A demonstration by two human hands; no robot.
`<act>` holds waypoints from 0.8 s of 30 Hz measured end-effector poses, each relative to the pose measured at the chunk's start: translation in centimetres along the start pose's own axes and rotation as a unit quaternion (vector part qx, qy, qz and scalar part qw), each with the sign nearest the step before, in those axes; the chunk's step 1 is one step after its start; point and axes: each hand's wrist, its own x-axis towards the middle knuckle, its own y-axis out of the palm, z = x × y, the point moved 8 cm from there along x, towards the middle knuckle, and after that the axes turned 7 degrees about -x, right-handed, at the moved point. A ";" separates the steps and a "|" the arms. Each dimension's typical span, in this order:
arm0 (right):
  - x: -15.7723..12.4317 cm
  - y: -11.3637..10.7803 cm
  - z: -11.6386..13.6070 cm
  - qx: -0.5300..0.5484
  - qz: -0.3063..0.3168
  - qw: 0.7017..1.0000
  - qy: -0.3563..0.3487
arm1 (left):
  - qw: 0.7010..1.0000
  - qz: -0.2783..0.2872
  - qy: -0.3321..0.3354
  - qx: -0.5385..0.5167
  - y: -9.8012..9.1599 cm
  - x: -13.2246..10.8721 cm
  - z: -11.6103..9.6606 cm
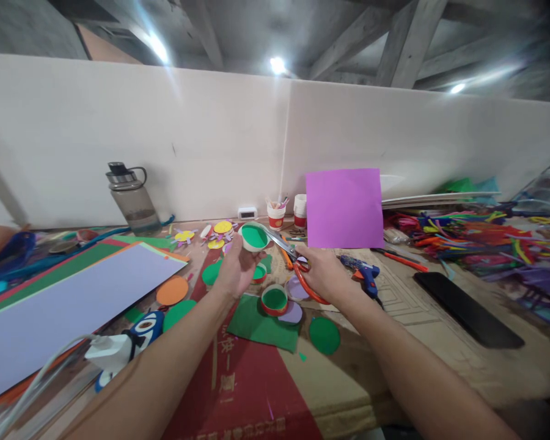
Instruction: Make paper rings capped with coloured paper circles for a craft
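Note:
My left hand is closed around a small round paper cup piece lined with green, tilted so its inside faces me. In my right hand is a pair of scissors with orange-red handles, its blades reaching to the cup piece's right rim. Whether the blades touch the rim I cannot tell. Below the hands, another green-lined cup piece rests near a dark green sheet. A further one sits just behind it. A green disc lies to the right.
Stacked coloured sheets and a water bottle occupy the left. A purple sheet leans on the white partition. A blue glue gun, a black phone-like slab and pipe cleaners lie right. A power strip is near left.

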 end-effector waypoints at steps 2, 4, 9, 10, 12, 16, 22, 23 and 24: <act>0.0 0.0 0.0 -0.004 -0.005 1.000 -0.003 | 1.000 -0.007 -0.007 -0.002 -0.1 0.0 0.0; 0.0 0.0 -0.1 -0.001 -0.018 1.000 -0.006 | 1.000 -0.013 -0.015 -0.001 -0.1 -0.1 0.2; 0.2 0.3 -0.3 0.023 -0.043 0.998 -0.027 | 0.999 -0.003 -0.043 0.005 0.3 -0.5 1.1; 0.2 0.3 -0.3 0.021 -0.044 0.998 -0.028 | 0.999 0.000 -0.046 0.005 0.4 -0.5 1.1; 0.2 0.4 -0.3 0.014 -0.041 0.999 -0.023 | 0.999 0.002 -0.048 0.004 0.6 -0.6 1.1; 0.2 0.3 -0.3 0.002 -0.033 0.999 -0.019 | 0.999 0.001 -0.053 0.008 0.7 -0.6 0.9; 0.2 0.3 -0.2 -0.009 -0.032 0.999 -0.026 | 0.998 -0.005 -0.057 0.018 0.7 -0.6 0.5; 0.2 0.3 -0.2 -0.013 -0.031 0.999 -0.027 | 0.998 -0.009 -0.057 0.018 0.6 -0.6 0.5; 0.2 0.3 -0.2 -0.020 -0.030 0.999 -0.027 | 0.998 -0.013 -0.057 0.018 0.5 -0.5 0.4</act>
